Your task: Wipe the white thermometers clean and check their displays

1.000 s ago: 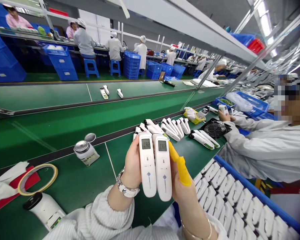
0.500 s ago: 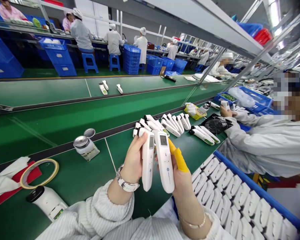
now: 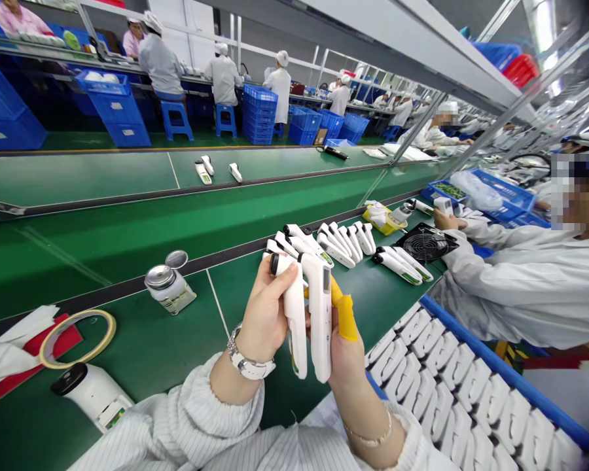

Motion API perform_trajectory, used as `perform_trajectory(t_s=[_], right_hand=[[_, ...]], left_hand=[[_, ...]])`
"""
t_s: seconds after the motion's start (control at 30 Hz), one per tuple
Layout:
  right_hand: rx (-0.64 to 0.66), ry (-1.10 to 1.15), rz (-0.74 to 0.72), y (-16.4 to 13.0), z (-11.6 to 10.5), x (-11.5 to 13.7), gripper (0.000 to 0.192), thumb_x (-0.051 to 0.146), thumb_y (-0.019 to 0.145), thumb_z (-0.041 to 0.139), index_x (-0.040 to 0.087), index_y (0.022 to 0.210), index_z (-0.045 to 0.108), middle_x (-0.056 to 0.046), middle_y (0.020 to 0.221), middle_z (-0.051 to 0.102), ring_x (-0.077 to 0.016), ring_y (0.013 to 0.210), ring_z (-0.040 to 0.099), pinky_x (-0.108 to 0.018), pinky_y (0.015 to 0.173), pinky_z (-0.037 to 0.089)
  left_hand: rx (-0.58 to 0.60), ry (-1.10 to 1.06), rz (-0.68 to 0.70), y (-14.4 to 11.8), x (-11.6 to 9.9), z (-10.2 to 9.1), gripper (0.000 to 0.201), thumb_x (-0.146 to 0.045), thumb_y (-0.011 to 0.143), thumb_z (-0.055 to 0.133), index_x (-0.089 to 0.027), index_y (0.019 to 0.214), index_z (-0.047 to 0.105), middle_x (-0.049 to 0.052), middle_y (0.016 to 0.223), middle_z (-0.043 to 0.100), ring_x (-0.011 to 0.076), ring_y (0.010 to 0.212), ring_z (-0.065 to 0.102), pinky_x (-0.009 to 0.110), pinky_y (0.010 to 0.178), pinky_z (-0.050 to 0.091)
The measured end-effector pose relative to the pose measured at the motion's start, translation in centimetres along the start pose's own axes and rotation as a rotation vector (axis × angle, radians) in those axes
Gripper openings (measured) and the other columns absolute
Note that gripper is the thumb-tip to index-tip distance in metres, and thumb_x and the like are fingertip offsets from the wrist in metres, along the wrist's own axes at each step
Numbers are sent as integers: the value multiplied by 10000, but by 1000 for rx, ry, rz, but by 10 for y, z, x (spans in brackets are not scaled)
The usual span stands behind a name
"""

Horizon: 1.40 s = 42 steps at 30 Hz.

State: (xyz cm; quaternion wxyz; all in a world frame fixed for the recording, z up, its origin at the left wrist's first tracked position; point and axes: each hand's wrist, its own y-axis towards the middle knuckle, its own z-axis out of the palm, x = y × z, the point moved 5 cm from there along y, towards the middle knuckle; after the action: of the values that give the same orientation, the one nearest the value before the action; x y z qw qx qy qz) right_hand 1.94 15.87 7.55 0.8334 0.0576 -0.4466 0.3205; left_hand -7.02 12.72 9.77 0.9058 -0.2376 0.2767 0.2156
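Observation:
My left hand [image 3: 265, 314] is closed around a white infrared thermometer [image 3: 296, 314] with a black tip, held upright and turned edge-on. Close beside it, my right hand [image 3: 346, 347] grips a second white thermometer [image 3: 319, 320], its small grey screen showing at a slant. Yellow covers [image 3: 347, 317] sit on fingers of the right hand. Behind my hands, several more white thermometers [image 3: 338, 243] lie in a row on the green bench [image 3: 226, 353]. A single thermometer [image 3: 95, 396] with its battery bay uncovered lies at the lower left.
A blue crate [image 3: 520, 379] full of thermometers stands at my right. On the bench are a metal-topped bottle [image 3: 169, 288], a tape roll [image 3: 78, 337], a black fan [image 3: 425, 243] and a yellow tray [image 3: 385, 217]. A co-worker's sleeve [image 3: 500, 261] reaches in from the right.
Both thermometers have been rotated in my hands, from screens facing me to nearly side-on. Their black tips now point left.

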Motion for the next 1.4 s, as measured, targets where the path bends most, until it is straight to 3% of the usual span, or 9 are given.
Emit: perform_trajectory(t_s=[0.13,0.3,0.5,0.7,0.83,0.93,1.03,1.17,1.4], right_hand=[[12,34,-3,1,2,0,411,528,821,503,331,1179,540,36,1265,558,-248,1122,538,-359,853,496],[3,68,-12,1,-1,-1,380,501,845,472,325,1173,550,43,1244,574,-243,1158,511,-362,873,493],[22,2,-18,-3,0,4,350,373,820,572,307,1163,549,10,1025,681,-212,905,642,-339,764,532],[131,-99,-26,-3,12,12,621,284,666,734,295,1229,475,-25,1124,629,-244,948,615,-344,770,512],[136,-111,13,-2,14,12,720,229,593,769,298,1240,459,-27,1100,629,-248,912,612,-353,748,510],[91,-69,48,-2,8,9,622,245,623,744,282,1195,504,-1,912,661,-168,706,600,-261,603,499],[52,10,64,-3,-1,5,421,275,687,698,252,1092,584,21,728,637,-121,627,558,-209,579,477],[44,163,73,-1,-8,0,256,292,762,599,244,1012,628,-13,872,664,-167,797,587,-318,759,511],[-41,408,301,4,-10,-11,316,340,777,502,187,1010,649,-67,924,692,-207,835,616,-414,852,487]], left_hand=[[12,7,0,-1,0,0,271,-290,723,667,-292,930,492,-54,766,608,97,432,534,223,401,368],[21,12,1,0,0,-1,272,-299,718,673,-292,928,500,-54,786,614,86,429,525,224,415,379],[16,5,7,1,0,-2,248,-287,718,676,-286,902,510,-56,807,608,82,462,538,215,431,400],[5,12,71,3,-4,-1,364,-204,700,689,-296,1023,550,-27,940,626,129,737,616,237,628,504],[6,32,126,5,-9,-2,303,-141,633,728,-241,883,590,-45,811,615,113,711,600,220,648,504],[-6,45,159,6,-13,-5,251,-121,620,731,-218,787,572,-63,709,577,85,649,577,179,602,475],[-28,47,186,6,-16,-7,247,-129,632,727,-219,772,544,-39,804,613,130,798,611,229,702,488],[-76,56,228,8,-21,-11,258,-131,620,743,-212,777,555,-17,856,631,129,815,607,248,762,476],[-192,-19,281,16,-33,-25,206,-215,712,679,-213,902,600,10,880,620,133,828,589,235,740,479]])
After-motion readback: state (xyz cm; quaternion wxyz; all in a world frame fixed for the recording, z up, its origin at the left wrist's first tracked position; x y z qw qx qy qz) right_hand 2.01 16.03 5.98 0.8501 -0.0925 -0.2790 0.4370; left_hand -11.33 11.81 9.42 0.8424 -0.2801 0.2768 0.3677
